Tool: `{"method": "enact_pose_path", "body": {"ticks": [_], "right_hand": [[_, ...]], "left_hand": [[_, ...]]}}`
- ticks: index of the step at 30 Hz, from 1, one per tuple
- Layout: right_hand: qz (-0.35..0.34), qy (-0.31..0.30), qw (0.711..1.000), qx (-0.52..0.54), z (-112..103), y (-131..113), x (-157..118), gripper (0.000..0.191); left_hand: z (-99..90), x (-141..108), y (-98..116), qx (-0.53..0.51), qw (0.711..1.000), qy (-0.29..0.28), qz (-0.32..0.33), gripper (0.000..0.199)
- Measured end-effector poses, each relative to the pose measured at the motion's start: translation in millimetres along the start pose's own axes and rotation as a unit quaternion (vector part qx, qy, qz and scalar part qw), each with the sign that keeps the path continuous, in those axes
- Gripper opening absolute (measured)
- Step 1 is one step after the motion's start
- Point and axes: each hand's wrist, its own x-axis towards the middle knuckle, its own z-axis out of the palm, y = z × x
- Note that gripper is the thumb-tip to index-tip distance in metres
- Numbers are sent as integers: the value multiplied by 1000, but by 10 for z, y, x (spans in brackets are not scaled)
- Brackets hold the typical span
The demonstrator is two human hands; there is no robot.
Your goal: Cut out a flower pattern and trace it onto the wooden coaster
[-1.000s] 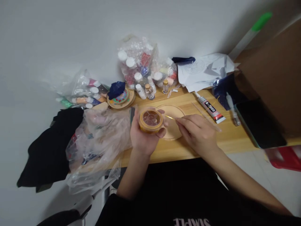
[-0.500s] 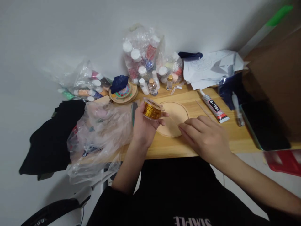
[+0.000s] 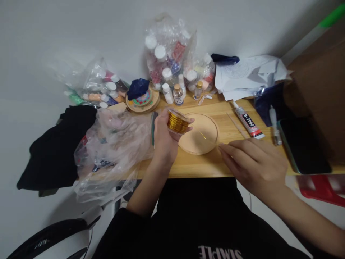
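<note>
My left hand (image 3: pixel 165 138) is closed round a clear spool of gold wire (image 3: pixel 177 123), held above the left side of a round wooden board (image 3: pixel 198 142). A thin strand of gold wire (image 3: pixel 203 135) runs from the spool across the board toward my right hand (image 3: pixel 252 160). The thumb and forefinger of that hand are pinched on the strand's end, just past the board's right edge. The board lies flat on the wooden table (image 3: pixel 199 169).
Behind stand small bottles (image 3: pixel 178 95) and plastic bags of bottles (image 3: pixel 167 54). On the right are a glue tube (image 3: pixel 248 121), a pen-like tool (image 3: pixel 275 124), a phone (image 3: pixel 303 145) and paper sheets (image 3: pixel 242 77). A crumpled plastic bag (image 3: pixel 118 144) and black cloth (image 3: pixel 59 147) are at left.
My right hand has moved right, away from the spool, and a longer strand of gold wire shows between the hands. The spool stays in my left hand. The view has shifted slightly.
</note>
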Motion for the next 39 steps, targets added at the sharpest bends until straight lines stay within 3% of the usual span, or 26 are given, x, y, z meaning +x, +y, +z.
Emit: {"method": "enact_pose_path", "body": {"ticks": [3, 10, 14, 18, 20, 22, 24, 26, 29, 31, 32, 33, 36, 39], "right_hand": [[38, 9, 999, -16, 43, -26, -24, 14], [147, 49, 988, 11, 120, -142, -37, 8], [175, 62, 982, 42, 149, -190, -68, 9], [206, 41, 965, 155, 96, -161, -40, 8], [253, -36, 929, 268, 47, -102, 2, 2], [286, -161, 867, 375, 1, 0, 50, 12], [272, -288, 798, 454, -24, 145, 94, 24], [226, -378, 731, 521, -10, 322, 125, 34], [168, -443, 618, 627, 105, 559, 135, 41], [165, -422, 563, 692, 233, 625, 121, 37], [183, -384, 561, 710, 304, 618, 112, 32], [213, -329, 581, 713, 375, 586, 106, 27], [308, -103, 706, 630, 552, 401, 106, 37], [294, 41, 814, 500, 634, 259, 116, 37]], "left_hand": [[-29, -13, -18, -16, 999, -16, 22, 25], [28, -115, -31, -100, 989, 46, 95, 26], [34, -124, -4, -118, 985, 60, 112, 28], [-19, -77, 12, -88, 989, 61, 102, 22], [-41, -39, 6, -51, 991, 67, 101, 17], [-46, 2, -2, -17, 994, 63, 84, 13], [-33, 38, -1, 13, 997, 48, 60, 11], [-3, 64, 12, 44, 998, 23, 34, 11], [60, 84, 37, 60, 997, -40, -37, 13], [108, 88, 40, 47, 992, -74, -92, 18], [132, 89, 34, 36, 990, -83, -111, 22], [156, 89, 22, 23, 988, -88, -123, 24], [218, 92, -34, -15, 989, -80, -126, 26], [249, 96, -92, -34, 989, -68, -127, 23]]}}
